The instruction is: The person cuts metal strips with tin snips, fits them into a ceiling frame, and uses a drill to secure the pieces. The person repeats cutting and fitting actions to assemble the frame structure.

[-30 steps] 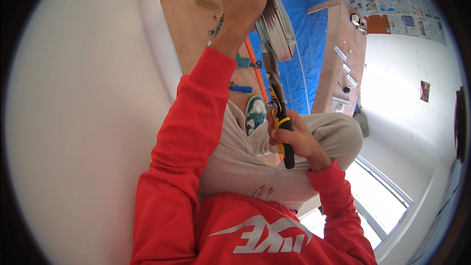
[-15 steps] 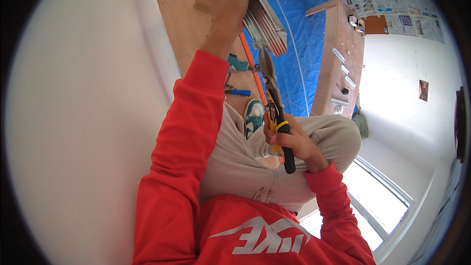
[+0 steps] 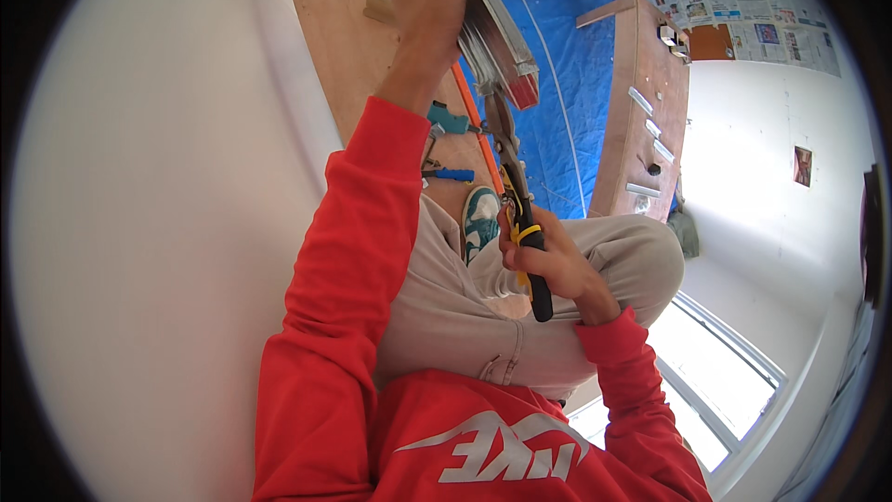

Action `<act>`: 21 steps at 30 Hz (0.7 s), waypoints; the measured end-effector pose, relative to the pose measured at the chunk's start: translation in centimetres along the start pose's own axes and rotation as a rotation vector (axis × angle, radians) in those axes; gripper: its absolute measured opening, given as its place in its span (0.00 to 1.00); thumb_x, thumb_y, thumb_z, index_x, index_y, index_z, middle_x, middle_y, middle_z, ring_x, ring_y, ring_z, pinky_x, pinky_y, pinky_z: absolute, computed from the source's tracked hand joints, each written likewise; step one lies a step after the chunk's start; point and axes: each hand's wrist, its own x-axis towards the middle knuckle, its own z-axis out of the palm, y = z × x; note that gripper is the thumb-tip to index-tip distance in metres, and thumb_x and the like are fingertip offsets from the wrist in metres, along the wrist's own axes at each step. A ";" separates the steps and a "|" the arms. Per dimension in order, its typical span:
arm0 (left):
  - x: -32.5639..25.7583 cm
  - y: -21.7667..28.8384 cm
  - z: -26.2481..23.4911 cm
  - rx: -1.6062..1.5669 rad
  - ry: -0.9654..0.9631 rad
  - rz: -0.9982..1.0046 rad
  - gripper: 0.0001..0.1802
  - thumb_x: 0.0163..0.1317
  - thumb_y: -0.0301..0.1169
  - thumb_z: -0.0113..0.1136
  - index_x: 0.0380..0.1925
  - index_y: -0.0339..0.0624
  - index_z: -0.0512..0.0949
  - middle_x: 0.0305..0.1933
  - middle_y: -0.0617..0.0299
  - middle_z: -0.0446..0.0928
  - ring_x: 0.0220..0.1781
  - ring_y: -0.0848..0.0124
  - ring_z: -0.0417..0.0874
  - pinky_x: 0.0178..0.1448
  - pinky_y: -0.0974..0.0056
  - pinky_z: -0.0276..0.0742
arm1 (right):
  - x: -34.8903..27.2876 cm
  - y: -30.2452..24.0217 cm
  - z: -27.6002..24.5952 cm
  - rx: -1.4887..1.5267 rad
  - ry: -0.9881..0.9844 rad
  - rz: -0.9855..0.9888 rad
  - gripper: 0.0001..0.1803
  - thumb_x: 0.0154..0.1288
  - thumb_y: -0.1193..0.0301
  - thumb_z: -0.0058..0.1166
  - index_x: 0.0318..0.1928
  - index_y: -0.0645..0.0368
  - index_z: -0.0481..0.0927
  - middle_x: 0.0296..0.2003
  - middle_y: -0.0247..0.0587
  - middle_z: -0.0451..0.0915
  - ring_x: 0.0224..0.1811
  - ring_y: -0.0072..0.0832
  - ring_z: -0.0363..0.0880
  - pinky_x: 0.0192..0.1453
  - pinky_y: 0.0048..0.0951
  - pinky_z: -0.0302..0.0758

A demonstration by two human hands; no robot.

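The left hand (image 3: 427, 14) grasps the metal (image 3: 499, 42), raised ahead of the person with its near end in front of the blue tarp (image 3: 569, 102); the right hand (image 3: 557, 260) has its fingers wrapped around the snips (image 3: 526, 200), whose tips are at that end's left corner. How far they bite is too small to tell. Good work here likely means bracing the metal firmly, lining the snips up straight and squeezing evenly without twisting. Raw edges could nick bare skin, so the left hand is best kept well back.
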 end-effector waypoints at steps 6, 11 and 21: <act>-0.6 -0.1 -0.4 -0.039 -0.039 0.031 0.30 0.63 0.43 0.67 0.55 0.30 0.74 0.45 0.54 0.77 0.44 0.66 0.79 0.46 0.58 0.78 | 0.3 0.0 -0.1 -0.010 0.019 0.045 0.18 0.55 0.74 0.61 0.46 0.61 0.73 0.30 0.32 0.72 0.29 0.20 0.72 0.35 0.27 0.71; -0.2 -0.2 -0.2 0.020 -0.002 0.003 0.30 0.64 0.44 0.67 0.56 0.32 0.74 0.46 0.56 0.77 0.46 0.67 0.78 0.47 0.59 0.77 | -0.2 -0.5 -0.5 0.126 -0.003 0.115 0.18 0.55 0.74 0.62 0.47 0.61 0.72 0.30 0.34 0.72 0.28 0.22 0.71 0.34 0.28 0.72; 0.1 -1.1 -0.2 -0.080 -0.010 0.063 0.29 0.67 0.42 0.66 0.58 0.31 0.73 0.46 0.57 0.76 0.45 0.67 0.77 0.47 0.59 0.77 | 0.2 -0.4 -0.6 0.179 -0.076 0.056 0.20 0.54 0.73 0.62 0.47 0.61 0.71 0.30 0.33 0.70 0.30 0.21 0.69 0.38 0.28 0.70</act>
